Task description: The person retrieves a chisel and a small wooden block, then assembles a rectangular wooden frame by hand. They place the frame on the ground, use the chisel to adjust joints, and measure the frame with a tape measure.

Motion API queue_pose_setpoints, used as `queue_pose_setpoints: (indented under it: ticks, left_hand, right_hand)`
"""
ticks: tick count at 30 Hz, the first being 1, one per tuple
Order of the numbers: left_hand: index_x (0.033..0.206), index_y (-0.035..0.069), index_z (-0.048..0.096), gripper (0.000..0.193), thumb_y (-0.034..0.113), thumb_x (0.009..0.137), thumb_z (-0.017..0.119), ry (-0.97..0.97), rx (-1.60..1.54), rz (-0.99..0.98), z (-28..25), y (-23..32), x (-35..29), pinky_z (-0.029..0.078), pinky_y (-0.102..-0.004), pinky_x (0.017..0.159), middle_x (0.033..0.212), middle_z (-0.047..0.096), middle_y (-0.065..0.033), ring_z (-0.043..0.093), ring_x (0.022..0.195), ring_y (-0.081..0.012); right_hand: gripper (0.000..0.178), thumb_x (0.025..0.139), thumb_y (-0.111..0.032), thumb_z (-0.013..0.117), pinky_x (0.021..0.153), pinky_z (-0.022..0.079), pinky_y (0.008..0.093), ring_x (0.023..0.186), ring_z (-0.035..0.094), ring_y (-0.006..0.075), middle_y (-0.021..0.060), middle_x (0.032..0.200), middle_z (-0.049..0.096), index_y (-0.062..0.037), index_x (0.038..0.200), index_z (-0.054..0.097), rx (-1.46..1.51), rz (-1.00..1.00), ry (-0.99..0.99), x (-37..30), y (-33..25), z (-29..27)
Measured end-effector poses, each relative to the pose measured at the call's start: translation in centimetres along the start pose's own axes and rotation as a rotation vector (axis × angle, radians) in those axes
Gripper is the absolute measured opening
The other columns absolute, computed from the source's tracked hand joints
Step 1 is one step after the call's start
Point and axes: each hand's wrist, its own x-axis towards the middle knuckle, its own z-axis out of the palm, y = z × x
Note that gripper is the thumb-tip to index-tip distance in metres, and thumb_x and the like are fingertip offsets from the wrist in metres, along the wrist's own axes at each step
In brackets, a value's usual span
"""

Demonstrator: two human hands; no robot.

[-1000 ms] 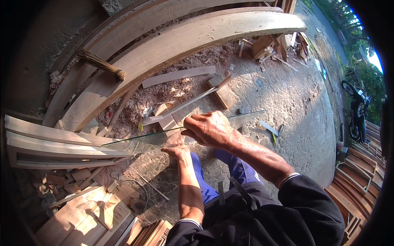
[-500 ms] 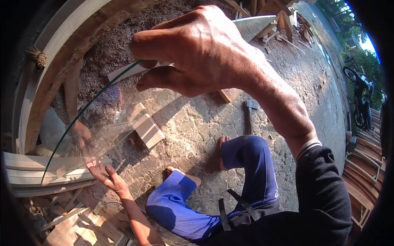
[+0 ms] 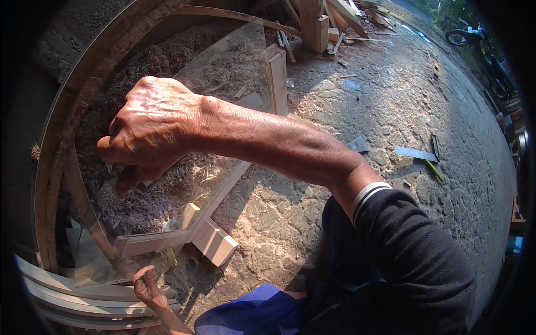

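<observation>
A clear glass pane (image 3: 237, 53) slants low over a pale wooden frame (image 3: 277, 81), which shows partly through it. My right hand (image 3: 153, 125) reaches across the pane to its far left edge, with thumb and fingers closed on the glass; the exact contact is hidden under the hand. At the near edge, my left hand (image 3: 151, 289) pinches the glass with curled fingers. Below the frame's near corner, a wooden block (image 3: 215, 243) rests on the ground.
Curved timber (image 3: 53, 184) rises at the left, with stacked curved strips (image 3: 89, 301) below it. Wood shavings (image 3: 139, 61) cover the ground beyond. Offcuts (image 3: 335, 36) lie at the far side. A flat blade-like tool (image 3: 416, 153) lies right, and a motorbike (image 3: 491, 61) stands far right.
The pane has come down from a raised tilt to low over the wooden frame. My right hand has moved left and down with it; my left fingers have curled in.
</observation>
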Motion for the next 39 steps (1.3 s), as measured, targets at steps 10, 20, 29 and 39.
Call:
queue_pose_setpoints:
  ticks: [10,20,29,39]
  left_hand:
    - [0.104,0.000,0.065,0.016,-0.005,0.089,0.069,-0.036,0.360,0.144,1.9,1.3,1.0,0.050,-0.0312,0.083,0.108,0.062,-0.0087,0.058,0.096,-0.0189]
    - [0.137,0.011,0.059,0.061,0.025,0.081,0.081,-0.073,0.898,0.398,0.0,3.9,4.6,0.025,-0.0507,0.121,0.157,0.041,-0.0133,0.032,0.146,-0.0368]
    - [0.137,0.014,0.061,0.067,0.016,0.074,0.084,-0.117,0.849,0.354,-0.5,2.4,6.6,0.035,-0.0430,0.117,0.148,0.049,-0.0081,0.042,0.136,-0.0290]
    - [0.126,0.011,0.070,0.054,0.014,0.074,0.084,-0.165,0.816,0.447,-0.6,2.9,8.5,0.045,-0.0401,0.106,0.141,0.054,-0.0082,0.047,0.127,-0.0281]
  right_hand:
    - [0.057,0.081,-0.072,0.065,0.049,0.052,0.0424,0.062,0.070,0.0269,0.0019,0.060,0.064,-0.0159,0.082,0.062,0.005,-0.062,0.015,-1.3,2.5,1.0]
    - [0.046,0.073,-0.049,0.085,0.060,0.057,0.0336,0.065,0.070,0.0168,0.0020,0.070,0.069,-0.0126,0.098,0.074,0.078,-0.178,0.304,-1.6,5.5,4.1]
    - [0.042,0.072,-0.040,0.090,0.053,0.050,0.0351,0.054,0.062,0.0201,0.0033,0.063,0.063,-0.0092,0.068,0.062,0.053,-0.103,0.243,-1.6,4.3,6.1]
    - [0.045,0.073,-0.044,0.089,0.051,0.050,0.0361,0.052,0.062,0.0204,0.0048,0.061,0.063,-0.0087,0.068,0.061,0.058,-0.111,0.207,-1.6,3.8,6.8]
